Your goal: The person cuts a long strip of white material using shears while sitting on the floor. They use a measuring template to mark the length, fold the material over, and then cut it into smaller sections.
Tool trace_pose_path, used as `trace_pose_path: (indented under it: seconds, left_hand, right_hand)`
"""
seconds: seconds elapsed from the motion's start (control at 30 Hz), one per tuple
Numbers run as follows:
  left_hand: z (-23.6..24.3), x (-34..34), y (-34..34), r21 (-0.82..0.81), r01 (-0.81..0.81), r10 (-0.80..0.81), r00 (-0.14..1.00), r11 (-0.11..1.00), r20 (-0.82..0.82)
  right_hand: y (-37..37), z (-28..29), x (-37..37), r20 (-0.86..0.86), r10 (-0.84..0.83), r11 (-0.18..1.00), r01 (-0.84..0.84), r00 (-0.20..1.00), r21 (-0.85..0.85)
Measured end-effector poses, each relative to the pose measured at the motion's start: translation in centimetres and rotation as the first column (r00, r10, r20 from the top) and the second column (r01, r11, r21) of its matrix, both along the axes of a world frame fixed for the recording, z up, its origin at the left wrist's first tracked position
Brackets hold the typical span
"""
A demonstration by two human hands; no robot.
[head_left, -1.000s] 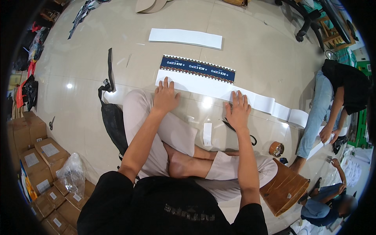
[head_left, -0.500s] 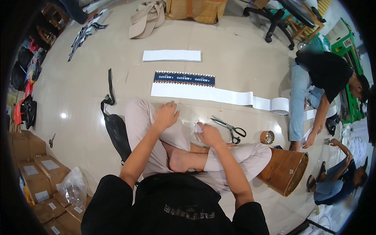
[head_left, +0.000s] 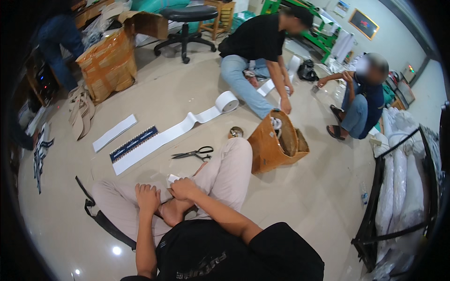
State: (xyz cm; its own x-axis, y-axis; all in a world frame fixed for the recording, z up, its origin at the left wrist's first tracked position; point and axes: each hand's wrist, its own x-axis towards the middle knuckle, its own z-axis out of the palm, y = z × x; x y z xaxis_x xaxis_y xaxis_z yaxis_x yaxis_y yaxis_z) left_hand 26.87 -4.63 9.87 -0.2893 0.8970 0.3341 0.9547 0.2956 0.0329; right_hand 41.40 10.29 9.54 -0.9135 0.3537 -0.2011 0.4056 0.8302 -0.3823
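Observation:
I sit cross-legged on the tiled floor. My left hand [head_left: 147, 197] rests on my trouser leg, holding nothing that I can see, its fingers bent downward and slightly apart. Close beside it, my right hand [head_left: 184, 188] is closed on a small white piece [head_left: 173, 178], which sticks out past the fingers; its underside is hidden. In front of my legs lie black-handled scissors [head_left: 192, 153]. Beyond them, a white strip [head_left: 164, 141] unrolls from a white roll [head_left: 227, 101], with a dark blue patterned band [head_left: 135, 143] along its left end.
A white folded strip [head_left: 115, 133] lies farther left. Beside my right knee stand a brown open box [head_left: 267, 149] and a tape roll [head_left: 236, 132]. Two people sit or crouch ahead right. A black strap bag [head_left: 110, 227] lies at my left; a rack [head_left: 398, 196] holds wrapped rolls.
The view has swung to the right, bringing the rack and more of the co-workers into sight. My hands are nearer each other, and the left one's fingers are now more bent.

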Motion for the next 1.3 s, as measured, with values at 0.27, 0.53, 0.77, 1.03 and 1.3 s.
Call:
trace_pose_path:
  seconds: [0.27,0.53,0.77,1.03,1.3]
  left_hand:
    - [9.9,7.8,-2.2,-0.164,0.102,-0.007,0.867,0.981,0.498]
    - [19.4,14.7,-5.2,0.386,0.757,-0.415,-0.167,0.527,0.894]
    - [20.6,16.3,-1.2,0.480,0.865,-0.403,-0.392,0.143,0.827]
    - [21.4,-3.4,-6.1,0.568,0.328,-0.558,-0.134,0.754,0.819]
    - [22.3,-9.1,-7.3,0.518,-0.095,-0.526,-0.139,0.850,0.839]
  right_hand:
    - [-2.0,1.1,1.0,-0.007,0.043,0.997,-0.042,0.999,0.071]
    - [1.0,11.9,-4.0,0.173,0.177,0.982,-0.185,0.969,0.032]
    - [3.7,19.6,-19.6,-0.191,0.493,0.868,-0.466,0.849,0.171]
    - [11.4,17.0,-28.7,0.042,0.653,0.697,-0.622,0.756,0.356]
    - [21.7,11.3,-42.6,-0.070,0.682,0.725,-0.662,0.728,0.188]
